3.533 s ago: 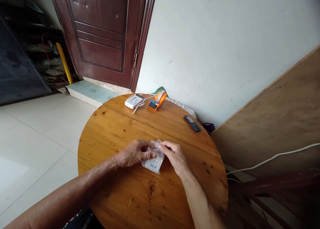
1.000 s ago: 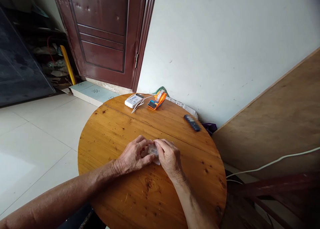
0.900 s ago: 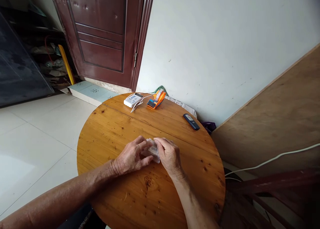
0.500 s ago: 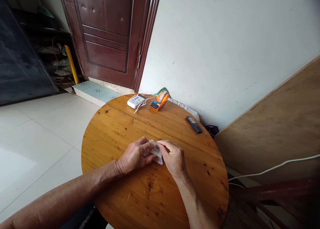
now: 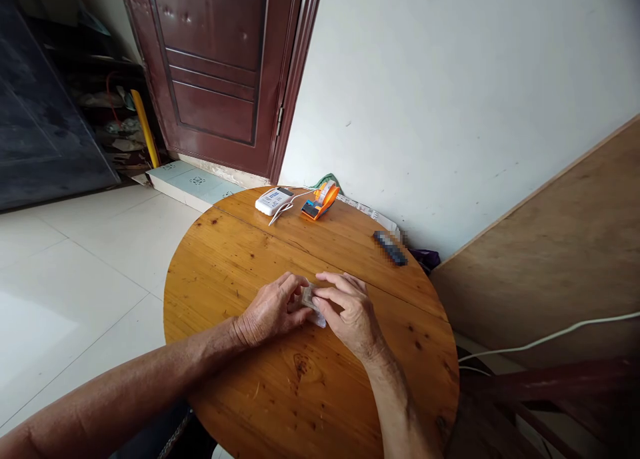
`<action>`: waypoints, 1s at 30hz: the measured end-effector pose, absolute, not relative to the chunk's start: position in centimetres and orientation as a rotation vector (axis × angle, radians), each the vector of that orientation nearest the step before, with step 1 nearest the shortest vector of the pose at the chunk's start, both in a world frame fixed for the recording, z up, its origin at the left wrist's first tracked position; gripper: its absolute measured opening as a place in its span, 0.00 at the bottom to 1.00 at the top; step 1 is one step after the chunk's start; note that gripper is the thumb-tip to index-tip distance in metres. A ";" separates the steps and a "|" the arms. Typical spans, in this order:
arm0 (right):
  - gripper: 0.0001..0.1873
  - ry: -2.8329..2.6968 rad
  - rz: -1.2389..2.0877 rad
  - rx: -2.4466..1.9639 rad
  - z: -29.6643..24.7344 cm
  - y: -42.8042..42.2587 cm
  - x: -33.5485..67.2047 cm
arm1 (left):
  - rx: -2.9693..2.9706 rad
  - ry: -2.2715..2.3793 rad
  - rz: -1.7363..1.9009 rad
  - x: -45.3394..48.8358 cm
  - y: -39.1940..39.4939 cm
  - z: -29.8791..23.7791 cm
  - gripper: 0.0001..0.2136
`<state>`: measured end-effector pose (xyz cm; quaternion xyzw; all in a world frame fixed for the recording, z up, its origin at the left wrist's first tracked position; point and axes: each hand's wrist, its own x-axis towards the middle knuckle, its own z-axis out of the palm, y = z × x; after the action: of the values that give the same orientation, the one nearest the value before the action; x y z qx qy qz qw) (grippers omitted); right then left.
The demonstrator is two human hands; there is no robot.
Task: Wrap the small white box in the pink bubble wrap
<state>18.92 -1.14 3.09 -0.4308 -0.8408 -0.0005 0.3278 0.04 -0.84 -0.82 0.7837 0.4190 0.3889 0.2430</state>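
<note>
A small clear plastic packet [image 5: 309,297] with something pale inside lies low over the round wooden table [image 5: 225,259]. My left hand [image 5: 275,309] grips its left side between thumb and fingers. At the right edge of the packet, the thumb and index finger of my right hand [image 5: 350,312] pinch close together, while the other fingers are raised and stretched forward. The fingers partly cover the packet, so its contents cannot be made out.
Toward the table's far edge are a white box-shaped device [image 5: 273,201] with a white cable and an orange tape dispenser [image 5: 320,202] with a tape roll. A dark, blurred-out object [image 5: 390,247] lies at the right, near the white wall [image 5: 425,99].
My right hand's fingers have opened out from a tight pinch, the outer ones lifting forward. The packet looks more covered and slightly turned. My left hand stays almost where it was.
</note>
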 end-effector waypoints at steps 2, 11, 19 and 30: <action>0.07 -2.212 -0.015 -1.128 3.3 -1.2 19.0 | 2.149 1.130 1.060 0.0 -0.9 -0.9 0.17; 0.08 -2.258 0.003 -1.089 3.6 -1.5 19.1 | 2.206 1.086 1.002 -0.1 -0.8 -0.7 0.11; 0.11 -2.286 -0.035 -1.082 3.9 -2.1 18.2 | 2.159 1.057 1.059 0.0 -0.7 -1.0 0.11; 0.09 -2.247 0.048 -1.063 3.7 -1.7 18.6 | 2.169 1.076 1.042 0.1 -0.5 -1.1 0.11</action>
<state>18.62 -1.73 3.74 -0.4048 -0.8557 0.0182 0.3219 0.09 -0.54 -1.08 0.7968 0.3951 0.3826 0.2501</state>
